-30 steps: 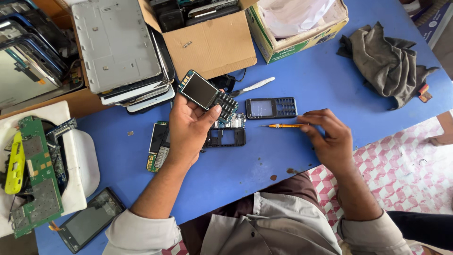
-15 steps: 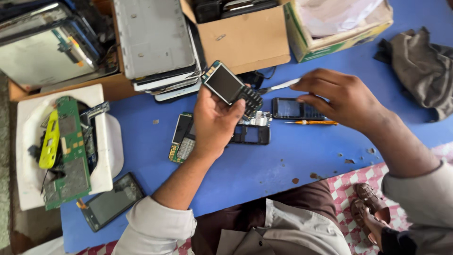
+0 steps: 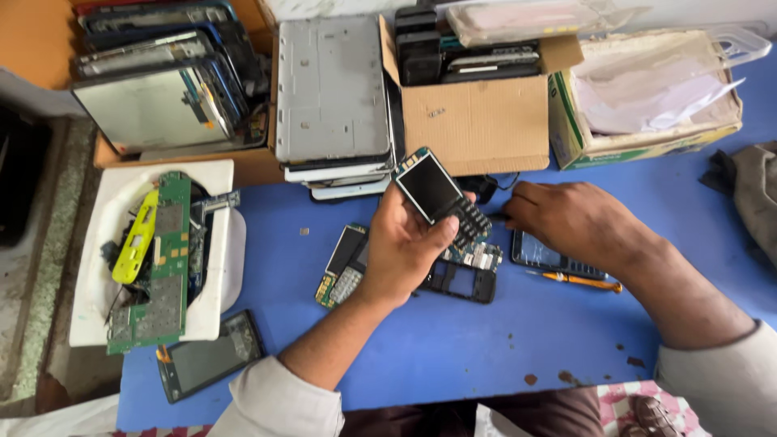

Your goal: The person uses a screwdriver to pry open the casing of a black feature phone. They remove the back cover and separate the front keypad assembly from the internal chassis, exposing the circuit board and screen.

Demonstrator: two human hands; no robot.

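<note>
My left hand [image 3: 405, 251] holds a stripped bar phone [image 3: 433, 190] with a dark screen and bare keypad, tilted up above the blue table [image 3: 453, 340]. My right hand [image 3: 575, 222] reaches left, fingers bent down onto the table just right of that phone, near the cardboard box [image 3: 477, 125]. What its fingertips touch is hidden. A dark phone [image 3: 544, 257] lies partly under the right wrist. An orange-handled screwdriver [image 3: 584, 281] lies loose beside it. Below my left hand sit a black phone frame [image 3: 461, 279] and a green keypad board [image 3: 344, 267].
A white tray [image 3: 214, 243] at left holds a long green circuit board [image 3: 166, 267] and a yellow part [image 3: 137, 239]. A dark screen [image 3: 206, 364] lies at the near left. Grey panels [image 3: 332, 89], a green-and-white box [image 3: 647, 146] and a grey cloth [image 3: 757, 194] line the back and right.
My right hand left the orange screwdriver on the table and moved left and away, toward the spot by the cardboard box. My left hand kept the phone raised.
</note>
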